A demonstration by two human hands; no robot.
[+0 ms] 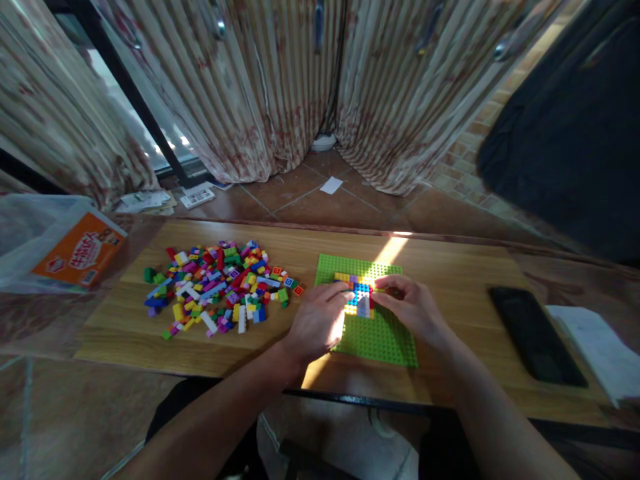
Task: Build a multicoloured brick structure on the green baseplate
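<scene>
Both hands are in close over the patch of bricks (364, 305), and it sits right between them, pressed onto the green baseplate (383, 343) toward its upper half. The left hand (316, 319) comes in from the left, its fingers bent over the patch's left edge; the right hand (415, 307) faces it from the other side, thumb and forefinger drawn narrow at the right edge, beside a speck of red. Whether either set of fingers grips a brick, there's no telling at this size. Neither hand is clearly nearer: the patch lies just inward of both. Its long axis is hard to call too, with the left fingers hiding part of it; what shows looks blocky, its rows lined up with the plate's studs.

And look at the textures! Hard, glossy plastic, studded all over, yellow, blue and pale lilac catching a bright stripe of sun. The baseplate is a thin, flat sheet, knobbly across its bare lower part. Off to the left, well apart from the patch, the loose pile (225, 287) sprawls over the smooth wood-grain worktop (455, 267), all stubby blocks and slim bars, lying every which way.
</scene>
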